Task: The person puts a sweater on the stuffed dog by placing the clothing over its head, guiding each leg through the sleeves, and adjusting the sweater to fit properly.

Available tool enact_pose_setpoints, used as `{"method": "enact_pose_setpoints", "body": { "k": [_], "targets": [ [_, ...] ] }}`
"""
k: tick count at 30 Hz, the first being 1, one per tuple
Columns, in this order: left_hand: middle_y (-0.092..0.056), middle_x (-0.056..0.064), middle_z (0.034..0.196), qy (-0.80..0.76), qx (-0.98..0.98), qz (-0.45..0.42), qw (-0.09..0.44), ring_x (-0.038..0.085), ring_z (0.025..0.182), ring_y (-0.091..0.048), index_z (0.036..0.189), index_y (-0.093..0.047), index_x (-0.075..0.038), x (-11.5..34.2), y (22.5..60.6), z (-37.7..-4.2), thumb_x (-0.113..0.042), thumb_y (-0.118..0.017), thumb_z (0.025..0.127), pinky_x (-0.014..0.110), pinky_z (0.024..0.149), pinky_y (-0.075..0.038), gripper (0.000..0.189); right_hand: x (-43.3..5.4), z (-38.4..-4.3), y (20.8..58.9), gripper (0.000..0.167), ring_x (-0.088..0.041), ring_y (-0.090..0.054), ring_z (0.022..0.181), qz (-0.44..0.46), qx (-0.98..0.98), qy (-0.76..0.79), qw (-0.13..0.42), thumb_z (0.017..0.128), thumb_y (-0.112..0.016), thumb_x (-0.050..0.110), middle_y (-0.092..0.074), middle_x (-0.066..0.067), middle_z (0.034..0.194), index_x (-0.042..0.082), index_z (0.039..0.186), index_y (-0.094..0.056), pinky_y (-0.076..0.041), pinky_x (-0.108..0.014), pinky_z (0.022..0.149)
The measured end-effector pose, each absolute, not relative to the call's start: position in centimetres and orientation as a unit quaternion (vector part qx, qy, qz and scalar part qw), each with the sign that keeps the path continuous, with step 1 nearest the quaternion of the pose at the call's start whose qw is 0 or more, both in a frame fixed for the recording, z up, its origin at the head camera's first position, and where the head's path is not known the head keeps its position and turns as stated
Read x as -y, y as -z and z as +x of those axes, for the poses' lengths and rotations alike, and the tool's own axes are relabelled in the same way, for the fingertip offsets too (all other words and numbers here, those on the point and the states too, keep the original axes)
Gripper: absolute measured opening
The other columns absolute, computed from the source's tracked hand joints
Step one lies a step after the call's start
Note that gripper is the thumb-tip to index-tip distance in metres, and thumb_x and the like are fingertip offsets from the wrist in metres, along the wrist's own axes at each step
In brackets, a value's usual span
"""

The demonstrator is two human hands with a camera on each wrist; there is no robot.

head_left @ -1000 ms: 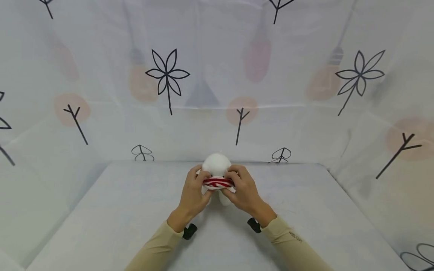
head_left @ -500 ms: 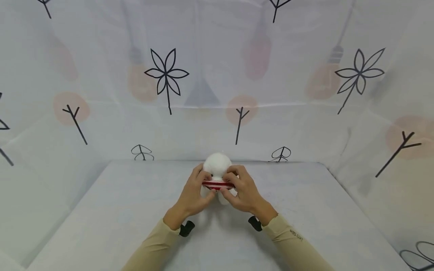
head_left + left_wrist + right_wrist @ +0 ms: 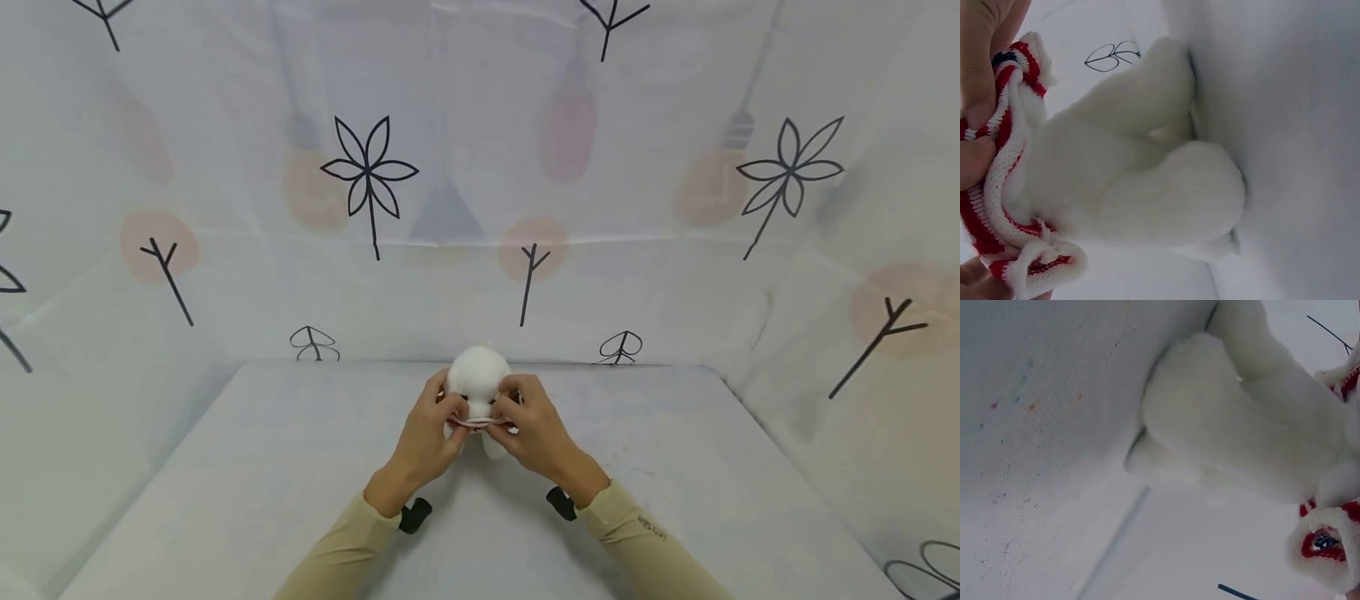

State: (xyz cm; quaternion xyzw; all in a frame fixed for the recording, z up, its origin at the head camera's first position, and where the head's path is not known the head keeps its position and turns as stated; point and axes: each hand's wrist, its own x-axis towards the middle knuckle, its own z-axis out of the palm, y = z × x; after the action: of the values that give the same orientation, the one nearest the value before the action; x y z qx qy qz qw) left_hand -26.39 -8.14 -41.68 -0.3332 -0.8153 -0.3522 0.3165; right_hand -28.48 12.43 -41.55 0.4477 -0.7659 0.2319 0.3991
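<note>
A white plush toy point(image 3: 477, 375) stands on the table, its round head toward the back wall. Bunched around its upper body is a small knitted sweater point(image 3: 999, 206) in red and white stripes, with the white lower body and legs bare below it. My left hand point(image 3: 426, 435) pinches the sweater on the left side between thumb and fingers. On the opposite side, my right hand point(image 3: 538, 432) pinches it likewise. In the right wrist view, a sweater cuff point(image 3: 1325, 547) hangs beside the toy's body. The fingers partly hide the toy's face.
The table point(image 3: 300, 500) has a white cover, speckled with small coloured spots in the right wrist view. Behind it hangs a white cloth point(image 3: 450, 283) printed with flowers and twigs. A black strap piece point(image 3: 415, 516) sits at the left wrist, another point(image 3: 561, 504) at the right.
The sweater showed as a broad striped band between the hands; now only a thin edge shows in the head view. Both hands keep their pinch and have hardly shifted.
</note>
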Motion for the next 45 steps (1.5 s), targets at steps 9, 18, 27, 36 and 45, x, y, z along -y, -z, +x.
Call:
{"method": "enact_pose_setpoints", "body": {
  "k": [9,18,27,36,45],
  "targets": [
    [-0.040,0.013,0.137,0.350,0.821,-0.324,0.314,0.014,0.088,-0.049,0.096,-0.046,-0.008,8.4,42.1,-26.8,-0.006,-0.076,0.074,0.025,0.068,-0.046,0.037,-12.8,-28.8,41.9,0.028,-0.024,-0.050,0.093,0.434,0.755,-0.255,0.420,0.088,-0.070,0.032,-0.052,-0.015,0.112,0.006,0.090,-0.060,-0.048,-0.033,0.070],
    [-0.045,0.014,0.133,0.365,0.816,-0.318,0.316,0.019,0.091,-0.051,0.133,-0.038,-0.001,8.7,42.0,-27.1,-0.013,-0.077,0.079,0.029,0.067,-0.047,0.067,-13.0,-29.0,41.6,0.048,-0.016,-0.051,0.075,0.399,0.783,-0.299,0.371,0.085,-0.072,0.023,-0.046,-0.013,0.122,0.003,0.124,-0.052,-0.046,-0.024,0.059],
    [-0.050,0.014,0.118,0.363,0.830,-0.292,0.307,0.016,0.074,-0.049,0.137,-0.038,0.000,8.7,41.9,-26.8,-0.003,-0.076,0.078,0.025,0.061,-0.044,0.070,-13.0,-28.9,42.2,0.071,-0.026,-0.053,0.112,0.382,0.816,-0.302,0.312,0.079,-0.078,0.015,-0.044,-0.015,0.132,0.006,0.137,-0.039,-0.051,-0.042,0.082],
    [-0.053,0.005,0.102,0.378,0.810,-0.299,0.334,0.014,0.070,-0.049,0.132,-0.047,-0.005,8.5,41.4,-26.7,-0.004,-0.077,0.078,0.023,0.060,-0.043,0.062,-13.0,-28.4,41.2,0.071,-0.028,-0.050,0.116,0.382,0.803,-0.330,0.316,0.077,-0.079,0.010,-0.046,-0.016,0.131,0.002,0.136,-0.040,-0.049,-0.045,0.087],
    [-0.055,0.009,0.120,0.417,0.793,-0.297,0.332,0.018,0.096,-0.055,0.132,-0.051,-0.008,8.4,40.4,-25.9,-0.014,-0.075,0.082,0.033,0.073,-0.049,0.055,-13.3,-27.4,39.2,0.061,-0.028,-0.052,0.116,0.379,0.800,-0.365,0.287,0.080,-0.077,0.013,-0.043,-0.016,0.137,0.004,0.133,-0.047,-0.052,-0.040,0.084]
  ]
}}
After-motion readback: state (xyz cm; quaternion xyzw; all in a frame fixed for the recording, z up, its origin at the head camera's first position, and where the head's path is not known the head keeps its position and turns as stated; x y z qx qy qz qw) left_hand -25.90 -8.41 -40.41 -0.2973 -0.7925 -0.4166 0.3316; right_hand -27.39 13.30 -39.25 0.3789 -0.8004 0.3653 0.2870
